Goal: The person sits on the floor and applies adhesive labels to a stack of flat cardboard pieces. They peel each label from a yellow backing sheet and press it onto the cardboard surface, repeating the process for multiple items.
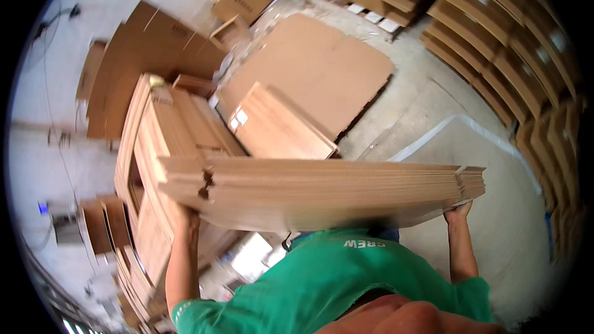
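Note:
A thick stack of flattened cardboard boxes spans the space in front of my body, its layered edges facing up. My left hand supports it at the left end, fingers mostly hidden behind the cardboard. At the right end my right hand grips the lower corner from beneath. A dark torn notch shows in the stack's edge near the left end. Just beyond the stack lies a wooden-looking panel or flat box with white labels.
A large flat cardboard sheet covers a pallet-like base ahead. Brown panels are piled at left, by leaning cardboard. Tall stacks of flattened boxes stand at right. Pale tape marks the concrete floor.

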`<action>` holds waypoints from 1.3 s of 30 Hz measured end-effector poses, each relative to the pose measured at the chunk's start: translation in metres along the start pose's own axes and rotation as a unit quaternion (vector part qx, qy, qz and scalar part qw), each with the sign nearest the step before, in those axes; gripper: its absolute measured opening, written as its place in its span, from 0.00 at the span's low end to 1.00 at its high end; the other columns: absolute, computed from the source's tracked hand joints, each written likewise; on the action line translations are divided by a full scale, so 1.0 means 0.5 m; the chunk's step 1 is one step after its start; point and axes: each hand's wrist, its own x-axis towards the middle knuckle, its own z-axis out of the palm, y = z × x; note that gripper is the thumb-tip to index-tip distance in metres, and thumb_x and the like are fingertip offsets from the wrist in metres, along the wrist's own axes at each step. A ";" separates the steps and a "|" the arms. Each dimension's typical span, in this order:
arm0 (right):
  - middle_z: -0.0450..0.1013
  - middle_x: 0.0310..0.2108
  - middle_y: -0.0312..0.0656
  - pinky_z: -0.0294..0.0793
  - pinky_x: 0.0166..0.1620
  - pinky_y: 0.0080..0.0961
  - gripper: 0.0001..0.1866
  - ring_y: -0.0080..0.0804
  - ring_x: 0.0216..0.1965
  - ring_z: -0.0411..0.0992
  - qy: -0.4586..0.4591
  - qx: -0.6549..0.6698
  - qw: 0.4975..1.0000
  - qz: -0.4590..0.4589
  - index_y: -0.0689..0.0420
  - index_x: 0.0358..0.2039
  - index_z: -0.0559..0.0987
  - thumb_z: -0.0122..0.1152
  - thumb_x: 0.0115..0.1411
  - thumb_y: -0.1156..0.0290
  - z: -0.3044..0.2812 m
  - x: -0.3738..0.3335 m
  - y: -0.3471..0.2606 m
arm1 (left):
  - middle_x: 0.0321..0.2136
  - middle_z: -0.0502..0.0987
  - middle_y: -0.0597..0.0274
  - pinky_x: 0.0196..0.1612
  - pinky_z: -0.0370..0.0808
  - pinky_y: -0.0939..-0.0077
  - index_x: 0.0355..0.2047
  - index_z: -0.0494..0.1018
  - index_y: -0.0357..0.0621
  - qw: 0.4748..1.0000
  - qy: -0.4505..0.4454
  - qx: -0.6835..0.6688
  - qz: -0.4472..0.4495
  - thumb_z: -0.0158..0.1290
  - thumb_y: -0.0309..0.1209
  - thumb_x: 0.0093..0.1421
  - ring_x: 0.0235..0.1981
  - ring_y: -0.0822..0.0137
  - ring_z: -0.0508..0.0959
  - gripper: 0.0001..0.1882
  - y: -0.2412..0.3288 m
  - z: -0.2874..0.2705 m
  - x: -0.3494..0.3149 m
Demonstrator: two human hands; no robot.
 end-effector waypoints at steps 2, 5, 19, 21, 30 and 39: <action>0.65 0.52 0.40 0.65 0.53 0.41 0.27 0.40 0.51 0.65 -0.025 -0.063 0.998 0.013 0.52 0.53 0.66 0.39 0.60 0.47 0.046 0.064 -0.031 | 0.44 0.72 0.61 0.46 0.71 0.65 0.50 0.64 0.47 0.999 0.026 -0.027 -0.028 0.40 0.46 0.62 0.45 0.62 0.72 0.21 -0.062 0.016 0.002; 0.66 0.51 0.42 0.63 0.54 0.43 0.26 0.42 0.51 0.65 -0.014 -0.156 0.986 0.052 0.53 0.51 0.69 0.40 0.59 0.49 0.167 0.146 -0.047 | 0.46 0.71 0.61 0.50 0.67 0.65 0.50 0.65 0.47 0.995 0.058 -0.041 -0.076 0.43 0.45 0.61 0.47 0.63 0.71 0.21 -0.105 0.050 0.054; 0.55 0.60 0.43 0.51 0.61 0.36 0.37 0.41 0.61 0.53 -0.197 -0.500 0.833 0.130 0.55 0.60 0.56 0.27 0.61 0.40 0.734 0.530 0.175 | 0.60 0.55 0.50 0.60 0.52 0.60 0.61 0.51 0.40 0.949 -0.035 -0.060 -0.308 0.37 0.71 0.50 0.61 0.56 0.56 0.52 -0.524 0.076 0.353; 0.55 0.61 0.42 0.51 0.62 0.35 0.37 0.40 0.61 0.53 -0.245 -0.587 0.766 0.096 0.54 0.61 0.55 0.27 0.61 0.39 0.809 0.553 0.219 | 0.61 0.53 0.47 0.61 0.49 0.57 0.61 0.50 0.36 0.945 0.020 0.002 -0.326 0.41 0.69 0.49 0.62 0.54 0.54 0.53 -0.580 0.048 0.336; 0.54 0.61 0.46 0.50 0.60 0.28 0.41 0.38 0.60 0.53 -0.379 -0.768 0.514 0.049 0.61 0.62 0.53 0.25 0.62 0.38 1.080 0.571 0.489 | 0.60 0.55 0.53 0.61 0.50 0.61 0.61 0.50 0.38 0.893 0.210 -0.157 -0.366 0.42 0.68 0.50 0.62 0.58 0.54 0.51 -0.642 0.032 0.116; 0.65 0.50 0.61 0.59 0.56 0.31 0.48 0.48 0.54 0.62 -0.478 -0.854 0.194 -0.066 0.74 0.52 0.64 0.23 0.59 0.35 1.159 0.583 0.790 | 0.62 0.53 0.58 0.61 0.51 0.64 0.63 0.48 0.44 0.814 0.362 -0.248 -0.381 0.41 0.69 0.50 0.62 0.61 0.53 0.51 -0.673 0.162 -0.119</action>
